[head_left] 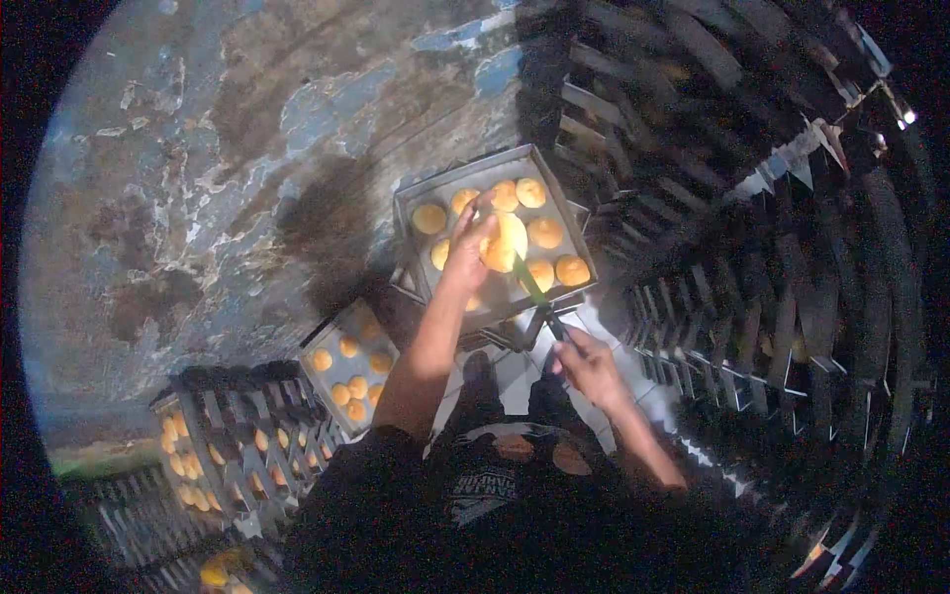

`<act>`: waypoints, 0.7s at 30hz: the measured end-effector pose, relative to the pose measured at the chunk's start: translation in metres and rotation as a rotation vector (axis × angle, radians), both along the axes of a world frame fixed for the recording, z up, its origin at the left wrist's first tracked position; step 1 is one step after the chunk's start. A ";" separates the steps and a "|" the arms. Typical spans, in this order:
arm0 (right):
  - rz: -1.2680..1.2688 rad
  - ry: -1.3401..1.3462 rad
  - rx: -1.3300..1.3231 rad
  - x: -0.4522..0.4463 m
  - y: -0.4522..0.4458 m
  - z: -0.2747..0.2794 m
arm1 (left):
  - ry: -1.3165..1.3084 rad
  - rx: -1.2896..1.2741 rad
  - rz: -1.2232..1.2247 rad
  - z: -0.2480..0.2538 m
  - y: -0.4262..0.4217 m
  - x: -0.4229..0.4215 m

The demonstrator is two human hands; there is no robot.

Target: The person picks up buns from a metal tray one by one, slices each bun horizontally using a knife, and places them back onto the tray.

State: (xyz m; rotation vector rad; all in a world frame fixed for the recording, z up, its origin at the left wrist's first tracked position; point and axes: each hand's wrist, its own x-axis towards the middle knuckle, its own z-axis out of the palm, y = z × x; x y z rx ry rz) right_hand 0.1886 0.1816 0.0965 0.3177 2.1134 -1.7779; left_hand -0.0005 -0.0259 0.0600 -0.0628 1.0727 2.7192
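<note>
Over a metal tray (492, 170) of round golden buns, my left hand (469, 249) holds one bun (506, 244) raised above the others. My right hand (586, 366) is closed on the dark handle of a knife (531, 281). The knife's greenish blade points up and left, with its tip at the lower right edge of the held bun. Whether the tip has gone into the bun cannot be made out. Several buns, one of them at the right (544, 234), lie on the tray around my left hand, which hides part of it.
A second tray of buns (332, 387) is at the lower left, beside a rack (262, 436) holding more buns. Dark slatted racks (693, 327) fill the right side. A worn, peeling wall (228, 148) stands behind and left; pale floor tiles (465, 374) show below.
</note>
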 end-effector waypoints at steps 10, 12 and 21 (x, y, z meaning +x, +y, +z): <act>-0.016 -0.056 -0.255 -0.032 -0.010 -0.044 | -0.134 -0.047 0.057 -0.044 0.024 -0.006; 0.003 -0.062 -0.097 -0.002 0.000 -0.066 | -0.166 -0.024 0.059 -0.057 0.022 -0.014; -0.016 -0.139 -0.196 -0.048 -0.005 -0.116 | -0.326 -0.002 0.139 -0.134 0.043 -0.014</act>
